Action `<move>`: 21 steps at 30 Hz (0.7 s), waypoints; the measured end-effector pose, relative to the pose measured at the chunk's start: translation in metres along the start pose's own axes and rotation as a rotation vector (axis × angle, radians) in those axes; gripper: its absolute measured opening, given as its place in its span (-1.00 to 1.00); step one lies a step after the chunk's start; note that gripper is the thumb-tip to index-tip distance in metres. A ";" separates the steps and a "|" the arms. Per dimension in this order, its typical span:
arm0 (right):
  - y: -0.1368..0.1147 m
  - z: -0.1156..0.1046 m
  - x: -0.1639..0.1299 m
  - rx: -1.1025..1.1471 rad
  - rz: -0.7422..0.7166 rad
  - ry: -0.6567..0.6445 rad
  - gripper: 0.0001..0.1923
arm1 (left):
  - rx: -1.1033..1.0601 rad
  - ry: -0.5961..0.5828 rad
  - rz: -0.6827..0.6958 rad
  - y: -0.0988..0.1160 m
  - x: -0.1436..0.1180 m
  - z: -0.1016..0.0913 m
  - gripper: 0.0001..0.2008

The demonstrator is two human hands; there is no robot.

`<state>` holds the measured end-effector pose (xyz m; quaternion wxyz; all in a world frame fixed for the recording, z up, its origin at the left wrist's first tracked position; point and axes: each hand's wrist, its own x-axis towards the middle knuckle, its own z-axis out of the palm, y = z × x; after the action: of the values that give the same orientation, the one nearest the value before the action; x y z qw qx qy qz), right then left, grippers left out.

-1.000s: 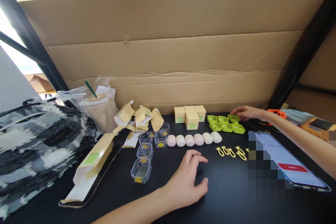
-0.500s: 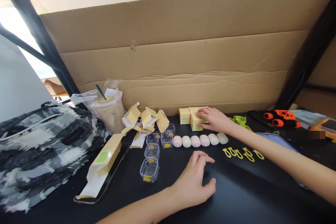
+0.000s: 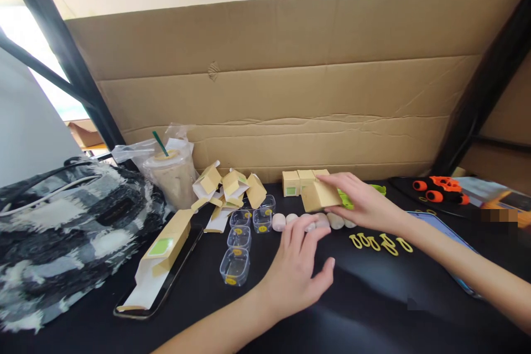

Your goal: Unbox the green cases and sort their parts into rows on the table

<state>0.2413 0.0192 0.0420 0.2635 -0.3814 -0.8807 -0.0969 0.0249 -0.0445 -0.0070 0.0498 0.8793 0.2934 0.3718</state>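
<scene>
My right hand grips a small tan cardboard box, tilted and raised in front of a row of similar closed boxes. Fingers apart and holding nothing, my left hand hovers over the black table, partly covering a row of pale rounded pieces. To its left stand several clear plastic cups with yellow stickers. Several yellow ring-shaped clips lie below my right wrist. Bright green pieces show partly behind my right hand.
Opened tan boxes are piled at the back. A long opened box lies on a phone at left, beside a bagged drink cup and a patterned bag. An orange toy and blue-screened phone are right.
My right hand has lifted one box off the group and brought it nearer, tilting it. My left hand has shifted slightly left and upward, fingers now over the pale pieces.
</scene>
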 end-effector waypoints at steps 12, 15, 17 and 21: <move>-0.046 0.006 -0.066 0.220 -0.030 -0.045 -0.35 | -0.052 -0.183 -0.075 0.010 0.004 -0.026 -0.42; -0.047 0.013 -0.068 0.230 -0.020 -0.011 -0.41 | 0.046 -0.149 -0.015 0.006 0.006 -0.028 -0.44; -0.047 0.018 -0.070 0.218 0.001 0.027 -0.43 | 0.110 -0.124 0.025 0.002 0.007 -0.025 -0.42; -0.050 0.027 -0.078 0.194 -0.015 0.059 -0.46 | 0.193 -0.064 0.139 -0.005 0.000 -0.019 -0.43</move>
<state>0.2391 -0.0532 -0.0214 0.3245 -0.3445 -0.8806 -0.0244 0.0100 -0.0431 0.0053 -0.0515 0.9097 0.2643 0.3162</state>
